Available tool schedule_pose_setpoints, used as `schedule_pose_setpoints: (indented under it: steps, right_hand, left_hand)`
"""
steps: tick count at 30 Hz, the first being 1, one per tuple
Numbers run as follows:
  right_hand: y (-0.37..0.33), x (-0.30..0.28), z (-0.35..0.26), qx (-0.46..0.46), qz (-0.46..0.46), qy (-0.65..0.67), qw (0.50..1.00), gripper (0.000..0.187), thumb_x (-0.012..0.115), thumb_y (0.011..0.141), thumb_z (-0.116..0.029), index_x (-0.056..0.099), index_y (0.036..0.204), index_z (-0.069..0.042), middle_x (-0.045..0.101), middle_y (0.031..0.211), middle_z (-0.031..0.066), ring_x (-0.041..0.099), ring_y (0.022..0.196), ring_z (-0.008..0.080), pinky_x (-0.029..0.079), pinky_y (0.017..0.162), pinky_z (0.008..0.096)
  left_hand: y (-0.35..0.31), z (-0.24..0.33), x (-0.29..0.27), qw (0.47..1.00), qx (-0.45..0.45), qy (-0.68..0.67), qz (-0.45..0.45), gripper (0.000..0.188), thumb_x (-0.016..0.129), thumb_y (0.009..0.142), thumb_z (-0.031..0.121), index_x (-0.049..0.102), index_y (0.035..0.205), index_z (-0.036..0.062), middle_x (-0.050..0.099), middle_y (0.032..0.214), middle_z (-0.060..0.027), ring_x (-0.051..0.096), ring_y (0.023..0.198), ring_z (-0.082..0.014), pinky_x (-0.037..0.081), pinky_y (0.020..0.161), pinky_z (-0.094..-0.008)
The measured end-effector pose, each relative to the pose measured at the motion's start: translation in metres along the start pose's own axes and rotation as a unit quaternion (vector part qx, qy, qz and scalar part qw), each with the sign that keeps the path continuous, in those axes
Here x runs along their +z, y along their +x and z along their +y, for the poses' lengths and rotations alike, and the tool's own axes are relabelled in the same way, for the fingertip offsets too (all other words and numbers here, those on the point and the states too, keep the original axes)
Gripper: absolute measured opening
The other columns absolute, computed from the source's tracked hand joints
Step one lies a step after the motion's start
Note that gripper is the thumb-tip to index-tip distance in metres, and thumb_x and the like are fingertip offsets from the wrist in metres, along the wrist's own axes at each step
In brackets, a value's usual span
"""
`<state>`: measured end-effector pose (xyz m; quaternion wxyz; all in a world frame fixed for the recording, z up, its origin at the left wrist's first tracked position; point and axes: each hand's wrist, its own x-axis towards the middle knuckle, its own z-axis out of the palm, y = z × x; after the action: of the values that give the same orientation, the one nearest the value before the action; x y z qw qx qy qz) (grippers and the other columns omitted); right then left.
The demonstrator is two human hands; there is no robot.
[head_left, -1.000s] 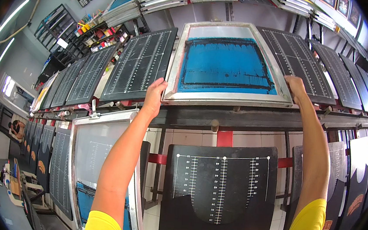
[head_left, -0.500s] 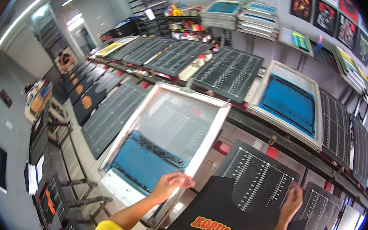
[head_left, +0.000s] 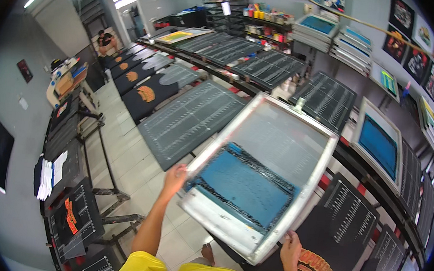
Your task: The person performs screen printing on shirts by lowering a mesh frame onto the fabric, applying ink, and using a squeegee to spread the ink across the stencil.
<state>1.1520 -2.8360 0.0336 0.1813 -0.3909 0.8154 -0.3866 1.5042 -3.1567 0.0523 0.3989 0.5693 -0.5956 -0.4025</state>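
Observation:
A white-framed printing screen (head_left: 220, 217) with pale mesh and a blue coated panel (head_left: 244, 182) is tilted between my hands. My left hand (head_left: 174, 180) is closed on the frame's left edge. At the lower right edge, my right hand (head_left: 291, 248) has its fingers against the frame, partly hidden. Just right of and below the screen lies a black shirt (head_left: 308, 223) with an orange-red print (head_left: 319, 268). It is drawn over a dark printing board (head_left: 351, 209) marked with white scale lines, whose far end shows bare.
An empty-looking marked board (head_left: 192, 120) lies left of the screen. Black shirts (head_left: 145, 95) with orange prints line the far-left row. Another blue screen (head_left: 380, 139) rests at right. A folding rack (head_left: 111, 192) stands left; a person (head_left: 106, 42) crouches far back.
My left hand has gone from the screen's near right side to its left edge. My right hand has left the board's edge for the screen. The view has swung left.

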Motion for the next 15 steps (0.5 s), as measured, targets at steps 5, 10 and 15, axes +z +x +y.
schedule_pose_setpoints:
  steps: [5, 10, 15]
  right_hand:
    - [-0.003, 0.042, 0.004, 0.062, 0.098, -0.070, 0.991, 0.036, 0.048, 0.090, -0.006, 0.051, 0.121, 0.010, 0.059, 0.113, 0.0293, 0.058, 0.106, 0.0420, 0.044, 0.093, 0.0425]
    - [0.005, 0.064, 0.038, 0.116, 0.197, -0.068, 0.971, 0.039, 0.043, 0.091, -0.010, 0.048, 0.124, 0.012, 0.057, 0.118, 0.0293, 0.054, 0.112, 0.0407, 0.040, 0.098, 0.0402]
    - [0.018, 0.085, 0.012, 0.186, 0.244, -0.033, 0.951, 0.040, 0.041, 0.093, -0.014, 0.050, 0.123, 0.010, 0.056, 0.122, 0.0277, 0.052, 0.114, 0.0399, 0.039, 0.099, 0.0396]
  left_hand:
    - [0.036, -0.020, 0.009, 0.985, 0.058, 0.086, -0.142, 0.038, 0.057, 0.090, 0.025, 0.060, 0.115, -0.0028, 0.066, 0.108, -0.0184, 0.063, 0.100, -0.0303, 0.047, 0.087, -0.0375]
    - [0.054, -0.025, 0.009, 0.973, 0.017, 0.038, -0.225, 0.046, 0.055, 0.090, 0.033, 0.059, 0.116, -0.0052, 0.066, 0.104, -0.0231, 0.064, 0.097, -0.0336, 0.047, 0.086, -0.0384]
    - [0.068, -0.053, 0.011, 0.979, 0.015, 0.011, -0.201, 0.049, 0.056, 0.089, 0.036, 0.061, 0.116, -0.0044, 0.064, 0.111, -0.0245, 0.062, 0.105, -0.0348, 0.045, 0.092, -0.0386]
